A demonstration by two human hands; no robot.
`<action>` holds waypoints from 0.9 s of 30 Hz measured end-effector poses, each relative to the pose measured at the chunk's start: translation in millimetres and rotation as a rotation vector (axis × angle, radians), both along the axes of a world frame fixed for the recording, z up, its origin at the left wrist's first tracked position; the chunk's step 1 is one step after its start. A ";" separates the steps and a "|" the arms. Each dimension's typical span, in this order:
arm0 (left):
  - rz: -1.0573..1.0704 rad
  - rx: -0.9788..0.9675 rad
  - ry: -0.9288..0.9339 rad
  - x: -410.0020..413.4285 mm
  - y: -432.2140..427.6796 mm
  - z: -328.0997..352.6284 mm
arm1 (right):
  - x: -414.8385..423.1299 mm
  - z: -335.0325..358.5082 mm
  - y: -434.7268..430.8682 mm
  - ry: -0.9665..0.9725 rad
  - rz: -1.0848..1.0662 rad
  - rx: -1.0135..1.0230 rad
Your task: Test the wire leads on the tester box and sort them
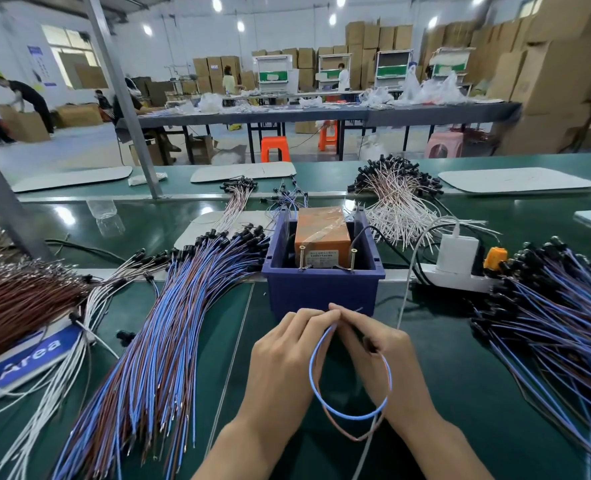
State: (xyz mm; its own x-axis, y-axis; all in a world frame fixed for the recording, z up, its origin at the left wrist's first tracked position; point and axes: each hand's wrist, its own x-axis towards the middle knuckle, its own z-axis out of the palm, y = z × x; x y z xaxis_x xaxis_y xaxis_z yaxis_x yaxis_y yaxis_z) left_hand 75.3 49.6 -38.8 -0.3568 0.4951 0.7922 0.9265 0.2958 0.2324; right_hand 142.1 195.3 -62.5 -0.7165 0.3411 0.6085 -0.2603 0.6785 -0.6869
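Observation:
A blue-and-brown wire lead (349, 415) hangs in a loop between my hands, just in front of the tester box. My left hand (285, 355) pinches one end of it at the fingertips. My right hand (373, 341) pinches the other end, and the lead's black cap shows by the thumb. The tester box (322, 237) is orange, taped, and sits in a dark blue bin (321, 292) with two upright screws at its front edge. A big fan of blue-brown leads (169, 323) lies to the left, another pile of leads (550, 323) to the right.
White-and-brown leads (398, 199) are heaped behind the bin. A white power strip (460, 271) with a charger and an orange plug lies right of the bin. Brown wires (20, 299) and a blue sign (20, 362) sit far left. A grey post (127, 109) rises behind.

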 end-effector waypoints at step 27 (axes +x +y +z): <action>0.123 0.330 -0.377 -18.7 13.5 -10.9 | -21.4 2.2 -2.8 0.194 -0.331 -0.187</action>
